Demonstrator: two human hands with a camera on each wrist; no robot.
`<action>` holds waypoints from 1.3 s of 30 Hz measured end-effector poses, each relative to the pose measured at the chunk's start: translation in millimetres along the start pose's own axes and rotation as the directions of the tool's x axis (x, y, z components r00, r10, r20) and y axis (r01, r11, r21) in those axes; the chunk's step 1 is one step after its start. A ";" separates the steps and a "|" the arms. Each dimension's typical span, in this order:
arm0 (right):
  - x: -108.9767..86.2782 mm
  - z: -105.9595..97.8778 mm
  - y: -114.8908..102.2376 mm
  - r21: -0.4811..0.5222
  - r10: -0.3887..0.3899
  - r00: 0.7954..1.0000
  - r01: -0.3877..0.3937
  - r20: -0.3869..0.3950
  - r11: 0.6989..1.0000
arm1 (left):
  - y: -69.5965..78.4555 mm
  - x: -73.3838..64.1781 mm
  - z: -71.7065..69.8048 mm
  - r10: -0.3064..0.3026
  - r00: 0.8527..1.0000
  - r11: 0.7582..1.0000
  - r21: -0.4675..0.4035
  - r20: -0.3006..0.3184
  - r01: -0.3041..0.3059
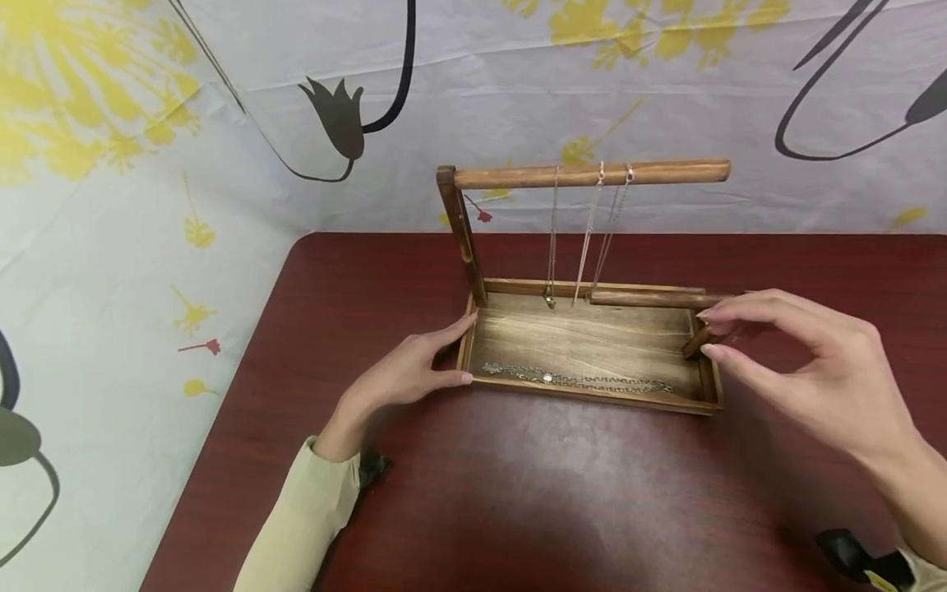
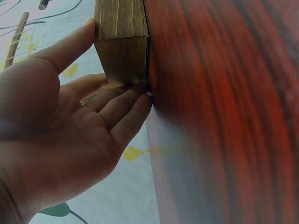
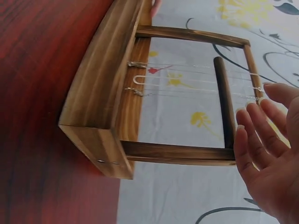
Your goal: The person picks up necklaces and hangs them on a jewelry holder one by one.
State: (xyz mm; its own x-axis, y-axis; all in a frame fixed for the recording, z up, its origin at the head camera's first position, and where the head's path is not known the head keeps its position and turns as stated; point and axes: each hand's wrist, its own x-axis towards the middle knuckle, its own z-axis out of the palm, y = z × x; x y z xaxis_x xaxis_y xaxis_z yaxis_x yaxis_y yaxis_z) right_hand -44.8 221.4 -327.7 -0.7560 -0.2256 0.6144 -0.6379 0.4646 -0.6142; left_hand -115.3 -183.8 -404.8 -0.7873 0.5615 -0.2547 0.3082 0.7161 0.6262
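A brown wooden jewelry stand has a shallow tray (image 1: 584, 333), a high upper bar (image 1: 673, 172) and a lower bar (image 1: 644, 299). Several thin silver necklace strands (image 1: 553, 238) hang from the upper bar. A chain necklace (image 1: 607, 384) lies along the tray's front. My left hand (image 1: 407, 370) touches the tray's left end; in the left wrist view its extended thumb and fingers rest against the tray end (image 2: 124, 60). At the top of the right post (image 3: 177, 151) is my right hand (image 3: 273, 149), fingers loosely bent and thumb apart; exact contact is unclear.
The stand sits on a dark red table (image 1: 547, 485) near its back edge. Behind and left hangs a white cloth (image 1: 244, 164) with yellow and grey flower prints. Dark straps show near both sleeves, including a black one (image 1: 373, 469) by the left sleeve.
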 end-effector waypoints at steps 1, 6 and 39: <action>-0.8 0.9 1.1 0.003 -0.004 1.000 0.004 0.010 1.000 | 0.1 0.0 -0.2 0.002 1.000 1.000 0.000 0.000 -0.002; -7.7 4.6 9.9 -0.016 -0.020 0.998 0.021 0.056 1.000 | 0.1 0.5 -0.7 0.005 1.000 1.000 0.001 0.001 -0.005; -42.7 32.2 46.8 -0.210 0.202 0.957 -0.158 0.209 0.965 | 0.3 -0.1 -0.4 0.005 1.000 1.000 -0.002 -0.001 -0.005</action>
State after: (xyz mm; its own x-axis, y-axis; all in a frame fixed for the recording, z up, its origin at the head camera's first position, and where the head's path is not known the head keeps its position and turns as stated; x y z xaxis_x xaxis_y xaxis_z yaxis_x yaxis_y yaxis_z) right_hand -47.1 225.2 -398.6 -0.8829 -0.3012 0.3603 -0.4654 0.6634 -0.5859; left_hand -115.3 -183.8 -404.3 -0.7863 0.5645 -0.2510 0.3108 0.7126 0.6290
